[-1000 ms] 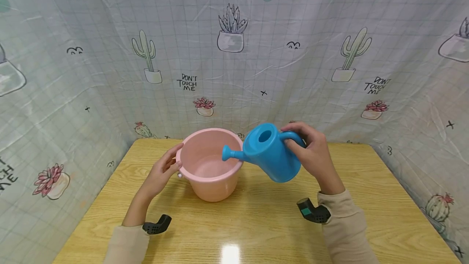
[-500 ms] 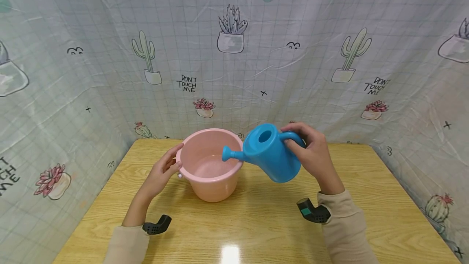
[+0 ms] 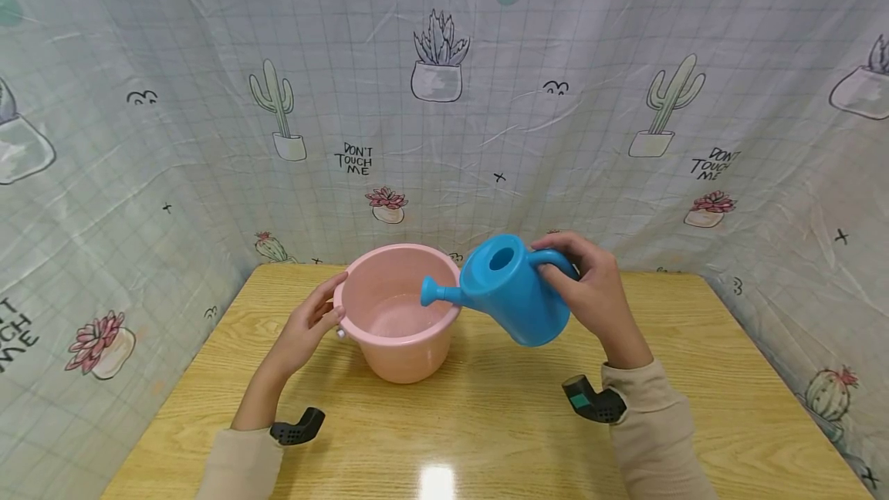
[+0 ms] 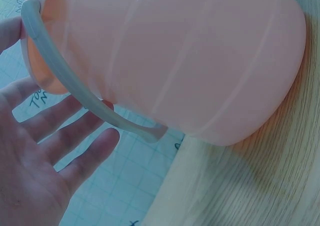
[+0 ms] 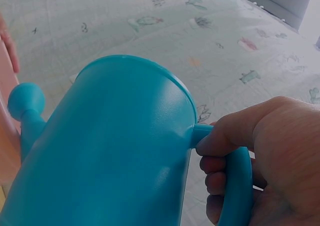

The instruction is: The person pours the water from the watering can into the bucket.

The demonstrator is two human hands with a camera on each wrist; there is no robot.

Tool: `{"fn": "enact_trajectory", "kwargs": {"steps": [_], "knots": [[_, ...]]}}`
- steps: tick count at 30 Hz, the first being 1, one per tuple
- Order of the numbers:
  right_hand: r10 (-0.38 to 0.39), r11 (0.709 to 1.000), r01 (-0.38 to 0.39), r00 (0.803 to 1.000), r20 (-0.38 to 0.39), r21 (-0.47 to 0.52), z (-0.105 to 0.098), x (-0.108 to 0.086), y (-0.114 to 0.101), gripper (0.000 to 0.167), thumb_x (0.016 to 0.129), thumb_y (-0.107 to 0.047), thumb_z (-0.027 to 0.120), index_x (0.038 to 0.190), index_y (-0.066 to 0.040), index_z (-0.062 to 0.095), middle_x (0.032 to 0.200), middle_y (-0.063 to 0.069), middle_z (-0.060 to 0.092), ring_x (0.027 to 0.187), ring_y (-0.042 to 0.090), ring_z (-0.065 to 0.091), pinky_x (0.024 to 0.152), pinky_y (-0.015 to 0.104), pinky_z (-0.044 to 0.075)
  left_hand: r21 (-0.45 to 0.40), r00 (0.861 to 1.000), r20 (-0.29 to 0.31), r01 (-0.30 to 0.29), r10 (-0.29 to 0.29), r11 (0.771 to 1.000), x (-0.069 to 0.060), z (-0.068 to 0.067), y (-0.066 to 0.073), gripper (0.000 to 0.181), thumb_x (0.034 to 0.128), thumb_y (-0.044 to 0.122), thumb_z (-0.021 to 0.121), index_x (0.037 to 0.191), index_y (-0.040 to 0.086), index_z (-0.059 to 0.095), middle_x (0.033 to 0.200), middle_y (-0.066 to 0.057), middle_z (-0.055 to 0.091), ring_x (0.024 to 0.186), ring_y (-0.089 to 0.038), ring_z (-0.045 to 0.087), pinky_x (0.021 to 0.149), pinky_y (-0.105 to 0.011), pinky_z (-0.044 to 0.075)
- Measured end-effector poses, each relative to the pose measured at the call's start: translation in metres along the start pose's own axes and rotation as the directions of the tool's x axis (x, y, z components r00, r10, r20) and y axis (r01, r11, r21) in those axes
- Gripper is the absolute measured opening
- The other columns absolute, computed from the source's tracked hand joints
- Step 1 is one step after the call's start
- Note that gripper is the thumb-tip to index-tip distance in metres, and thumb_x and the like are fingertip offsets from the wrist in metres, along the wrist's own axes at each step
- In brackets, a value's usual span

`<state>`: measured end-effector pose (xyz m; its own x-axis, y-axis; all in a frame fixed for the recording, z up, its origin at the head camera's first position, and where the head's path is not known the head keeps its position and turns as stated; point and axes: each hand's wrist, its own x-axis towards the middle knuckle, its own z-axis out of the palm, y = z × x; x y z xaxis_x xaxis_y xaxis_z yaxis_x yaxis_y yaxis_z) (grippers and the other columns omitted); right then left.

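Yellow wood-grain table (image 3: 514, 438), pale grid-lined cloth (image 3: 333, 45), cactus prints (image 3: 667, 103)

Left grip (image 3: 305, 332): bare. Behind grip: beige long sleeve (image 3: 239, 463). At sleeve end nearest grip: black elbow-shaped module (image 3: 297, 429), perforated with small holes. Right grip (image 3: 592, 284): bare. Behind grip: matching beige sleeve (image 3: 656, 427), creased; similar black module (image 3: 599, 406), green rectangular patch (image 3: 579, 401).
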<state>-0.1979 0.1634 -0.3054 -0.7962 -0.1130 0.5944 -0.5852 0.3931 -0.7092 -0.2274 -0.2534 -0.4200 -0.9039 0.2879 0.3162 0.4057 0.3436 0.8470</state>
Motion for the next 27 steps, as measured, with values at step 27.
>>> {"fn": "enact_trajectory", "kwargs": {"steps": [27], "knots": [[-0.002, 1.000, 0.002, 1.000, 0.004, -0.001, 0.0004, -0.0016, 0.0020, 0.022, 0.089, 0.000, 0.064, 0.111, -0.001, 0.066, 0.108, 0.012, 0.066, 0.095, 0.001, 0.060, 0.086, 0.017, 0.049, -0.010, 1.000, 0.006, -0.011, 0.011, 1.000, -0.0003, 0.0003, -0.0023, 0.055, 0.1012, 0.014, 0.049, 0.152, 0.021, 0.032, 0.153, -0.015, 0.036, 0.131, -0.041, 0.046, 0.092, -0.012, 0.045]]}}
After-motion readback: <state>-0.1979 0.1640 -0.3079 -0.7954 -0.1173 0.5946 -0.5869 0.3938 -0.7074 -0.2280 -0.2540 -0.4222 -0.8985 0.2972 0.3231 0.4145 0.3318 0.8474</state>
